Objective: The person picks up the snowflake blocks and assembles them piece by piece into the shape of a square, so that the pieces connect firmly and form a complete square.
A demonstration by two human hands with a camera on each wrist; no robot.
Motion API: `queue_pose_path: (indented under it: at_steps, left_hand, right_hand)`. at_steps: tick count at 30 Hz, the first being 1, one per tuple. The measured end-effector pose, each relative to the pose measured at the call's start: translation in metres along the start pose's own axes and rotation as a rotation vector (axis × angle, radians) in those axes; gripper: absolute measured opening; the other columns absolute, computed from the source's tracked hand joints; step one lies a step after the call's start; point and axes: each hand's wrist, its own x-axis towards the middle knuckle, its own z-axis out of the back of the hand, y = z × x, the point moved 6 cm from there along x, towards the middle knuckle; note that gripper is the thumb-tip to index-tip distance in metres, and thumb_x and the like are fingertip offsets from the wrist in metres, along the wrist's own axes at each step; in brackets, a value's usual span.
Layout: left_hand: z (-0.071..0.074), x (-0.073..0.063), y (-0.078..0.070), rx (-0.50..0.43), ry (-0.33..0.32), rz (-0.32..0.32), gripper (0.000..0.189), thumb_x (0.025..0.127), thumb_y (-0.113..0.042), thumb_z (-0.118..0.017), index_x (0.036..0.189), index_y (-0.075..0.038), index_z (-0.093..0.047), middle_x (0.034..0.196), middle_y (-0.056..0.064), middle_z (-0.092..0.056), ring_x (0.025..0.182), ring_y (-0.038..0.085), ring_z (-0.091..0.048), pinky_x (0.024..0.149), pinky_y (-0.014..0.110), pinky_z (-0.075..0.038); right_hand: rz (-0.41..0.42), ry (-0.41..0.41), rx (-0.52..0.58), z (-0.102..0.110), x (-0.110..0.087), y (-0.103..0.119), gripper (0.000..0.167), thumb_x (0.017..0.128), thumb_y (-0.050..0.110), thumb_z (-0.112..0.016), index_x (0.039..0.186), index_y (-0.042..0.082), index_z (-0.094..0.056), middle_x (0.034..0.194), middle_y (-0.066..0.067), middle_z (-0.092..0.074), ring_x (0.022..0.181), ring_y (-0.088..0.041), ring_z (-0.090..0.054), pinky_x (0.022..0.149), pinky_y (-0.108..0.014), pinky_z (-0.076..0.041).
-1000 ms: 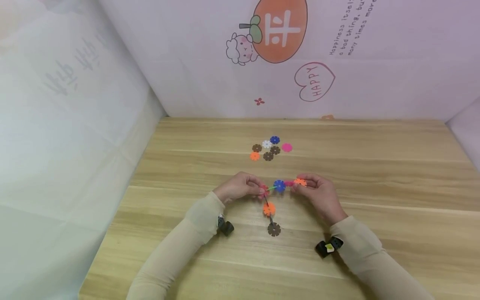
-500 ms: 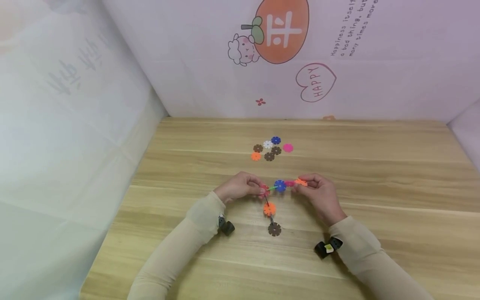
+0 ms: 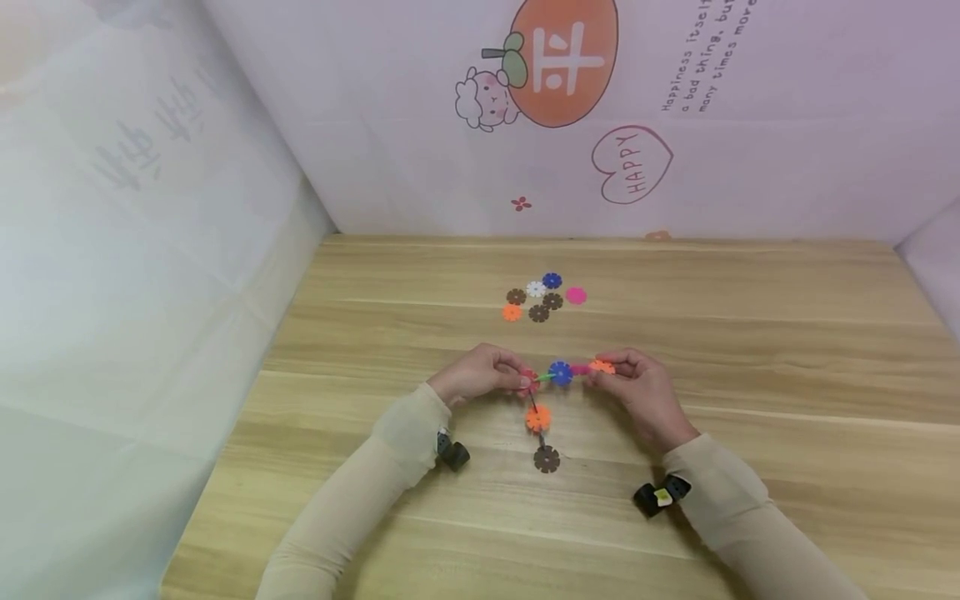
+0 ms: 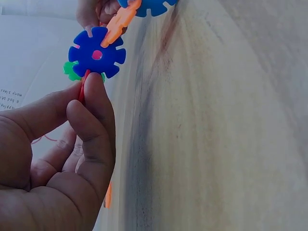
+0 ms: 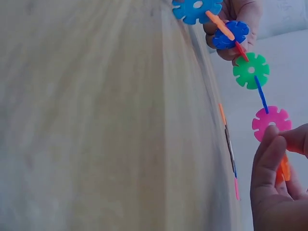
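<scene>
A chain of slotted interlocking discs hangs between my hands over the table. My left hand (image 3: pixel 483 372) pinches its red disc (image 4: pixel 83 88) between thumb and index finger. My right hand (image 3: pixel 637 392) pinches the pink disc (image 5: pixel 270 119) at the other end, with an orange disc (image 5: pixel 284 168) joined beside it among the fingers. Between the hands run a green disc (image 5: pixel 251 70) and a blue disc (image 3: pixel 560 373). From the red disc a branch reaches toward me: a dark blue disc (image 4: pixel 96 52), an orange disc (image 3: pixel 537 418), a light blue disc (image 5: pixel 195 10) and a brown disc (image 3: pixel 547 459).
Several loose discs lie farther back on the wooden table (image 3: pixel 750 333): brown, orange (image 3: pixel 512 312), white (image 3: pixel 536 288), blue (image 3: pixel 552 281) and pink (image 3: pixel 576 296). A printed white cloth (image 3: pixel 420 167) rises behind the table, and another covers the left side.
My right hand has turned slightly, and the pink disc beside it now appears more edge-on. The brown end of the branch has shifted slightly left. My left hand keeps its grip.
</scene>
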Motion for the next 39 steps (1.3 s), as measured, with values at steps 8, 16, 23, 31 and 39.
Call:
queue_pose_path:
  at_steps: [8,16,23,31,39]
  left_hand:
    - [-0.001,-0.002,0.0,0.003,-0.001,0.01,0.023,0.09,-0.006,-0.069,0.113,-0.002,-0.069,0.1,0.009,-0.074,0.085,0.014,-0.07,0.082,0.028,-0.059]
    - [0.0,-0.002,-0.002,0.014,-0.003,0.007,0.023,0.09,-0.006,-0.068,0.113,-0.001,-0.069,0.099,0.009,-0.074,0.085,0.014,-0.07,0.083,0.028,-0.059]
    - [0.003,-0.002,-0.002,0.018,-0.005,0.014,0.024,0.09,-0.007,-0.069,0.114,-0.004,-0.069,0.1,0.008,-0.074,0.087,0.016,-0.07,0.084,0.029,-0.059]
    - [0.003,-0.003,-0.001,0.017,-0.008,0.006,0.024,0.09,-0.005,-0.068,0.114,-0.003,-0.069,0.1,0.008,-0.074,0.087,0.016,-0.069,0.084,0.028,-0.059]
    - [-0.001,-0.004,-0.004,0.098,0.009,-0.006,0.021,0.09,-0.012,-0.07,0.11,-0.007,-0.071,0.098,0.004,-0.075,0.088,0.016,-0.069,0.086,0.028,-0.057]
  right_hand:
    - [-0.035,0.025,-0.017,-0.002,-0.002,0.0,0.047,0.091,0.007,-0.068,0.133,-0.003,-0.051,0.101,0.002,-0.071,0.089,-0.009,-0.069,0.08,-0.024,-0.059]
    - [-0.025,0.004,-0.082,-0.001,0.0,0.001,0.033,0.088,0.008,-0.07,0.118,-0.003,-0.062,0.1,-0.005,-0.075,0.085,-0.009,-0.068,0.076,-0.022,-0.058]
    - [-0.025,0.036,-0.122,0.003,0.0,0.003,0.045,0.092,0.023,-0.071,0.13,0.001,-0.06,0.119,-0.008,-0.071,0.093,-0.002,-0.067,0.083,-0.018,-0.057]
    - [0.035,0.037,-0.156,0.003,-0.004,0.01,0.041,0.1,0.021,-0.059,0.134,-0.002,-0.056,0.126,-0.016,-0.067,0.098,0.005,-0.064,0.088,-0.013,-0.052]
    - [-0.011,0.064,-0.118,-0.005,-0.004,0.005,0.036,0.098,0.016,-0.061,0.128,-0.004,-0.059,0.11,-0.007,-0.075,0.093,-0.008,-0.072,0.085,-0.02,-0.057]
